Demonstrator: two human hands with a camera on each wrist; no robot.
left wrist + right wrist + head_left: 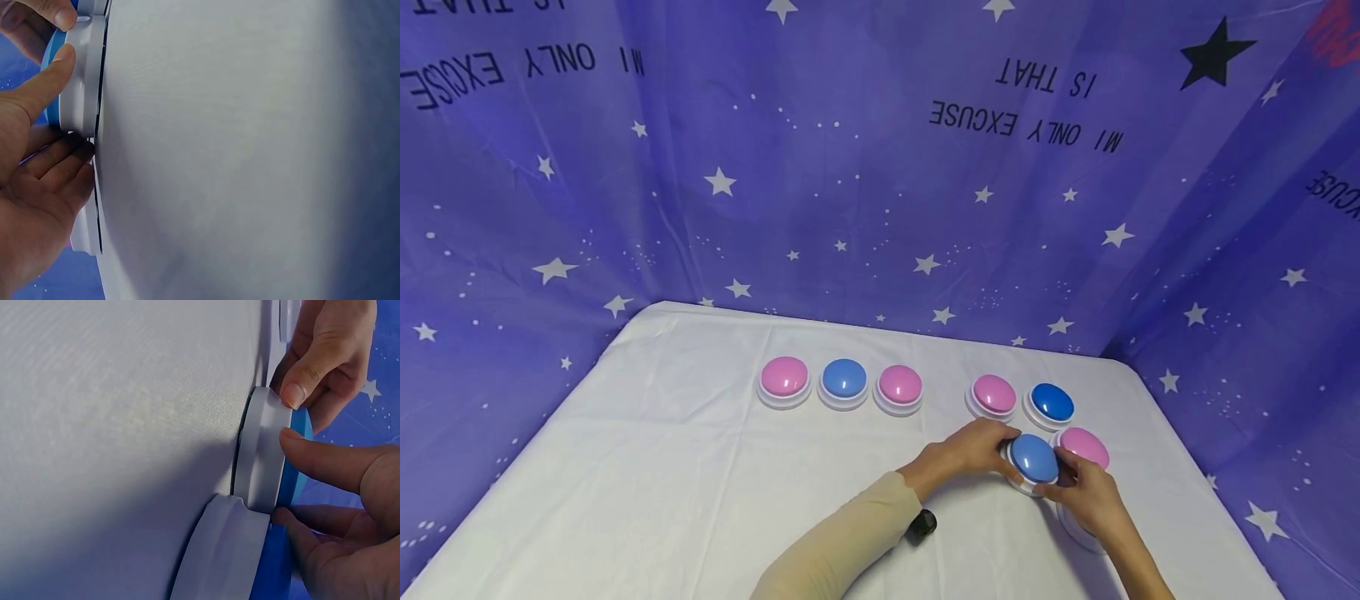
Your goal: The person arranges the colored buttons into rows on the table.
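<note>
A light blue push button (1033, 458) on a round white base sits at the right part of the table, held from both sides. My left hand (977, 446) grips its left edge between thumb and fingers. On the opposite side, my right hand (1090, 496) pinches the rim. In the right wrist view, the right thumb (312, 456) lies along the white base (262, 450). Against that base stands a dark blue button (272, 562), partly under the right hand. A pink button (1084, 448) is just behind the right fingers.
Behind the hands stand another pink button (995, 393) and a dark blue one (1052, 402). Farther left is a row of a pink (785, 377), a light blue (844, 379) and a pink button (900, 385). A small black object (922, 523) shows beside the left sleeve.
</note>
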